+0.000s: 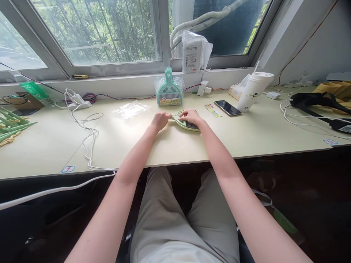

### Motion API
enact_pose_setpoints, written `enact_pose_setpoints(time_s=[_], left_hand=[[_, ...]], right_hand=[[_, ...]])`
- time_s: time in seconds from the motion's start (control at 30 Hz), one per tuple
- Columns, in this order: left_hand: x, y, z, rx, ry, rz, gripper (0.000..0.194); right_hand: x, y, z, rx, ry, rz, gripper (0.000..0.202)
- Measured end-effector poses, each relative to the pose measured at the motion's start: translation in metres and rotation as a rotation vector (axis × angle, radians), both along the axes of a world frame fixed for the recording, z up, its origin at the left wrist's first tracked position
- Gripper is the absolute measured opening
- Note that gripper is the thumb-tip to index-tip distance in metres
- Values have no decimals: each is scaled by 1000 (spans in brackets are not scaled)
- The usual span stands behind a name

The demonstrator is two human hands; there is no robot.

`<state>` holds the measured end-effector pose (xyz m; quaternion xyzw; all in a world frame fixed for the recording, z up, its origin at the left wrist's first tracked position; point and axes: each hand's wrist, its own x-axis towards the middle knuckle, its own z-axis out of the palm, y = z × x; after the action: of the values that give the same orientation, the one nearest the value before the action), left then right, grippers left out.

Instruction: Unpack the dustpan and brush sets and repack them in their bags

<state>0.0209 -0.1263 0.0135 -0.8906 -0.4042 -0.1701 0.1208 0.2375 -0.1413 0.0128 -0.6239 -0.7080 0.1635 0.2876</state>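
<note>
A light green dustpan-and-brush set [188, 125] lies flat on the pale table [123, 146], its handle pointing left. My left hand [161, 120] is closed round the end of that handle. Over the middle of the set, my right hand [190, 117] has its fingers pressed together on the part where handle and pan meet. Behind it stands a teal dustpan-and-brush set [169, 89] in clear wrapping, with a printed label. To its left lies a crumpled clear plastic wrapper [131, 109]. A colourful label strip [213, 110] lies to the right of my right hand.
A phone [227, 108], a white cup with a straw [253, 93] and a tissue pack [238, 90] are at the right. Black straps [315, 106] lie farther right. White cables [91, 135] cross the left side and hang over the front edge. A green bottle [34, 89] lies back left.
</note>
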Motion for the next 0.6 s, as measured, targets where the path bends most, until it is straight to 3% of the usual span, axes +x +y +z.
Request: enact_pose_setpoints(time_s=[0.3,0.6], left_hand=[[1,2,-1,-81,-98,-6,33],[1,3,-6,-24,-56,0,35]], right_hand=[[-2,-4,4,-25,-59,-23,28],[-4,-6,5,-16,-139,-34,30]])
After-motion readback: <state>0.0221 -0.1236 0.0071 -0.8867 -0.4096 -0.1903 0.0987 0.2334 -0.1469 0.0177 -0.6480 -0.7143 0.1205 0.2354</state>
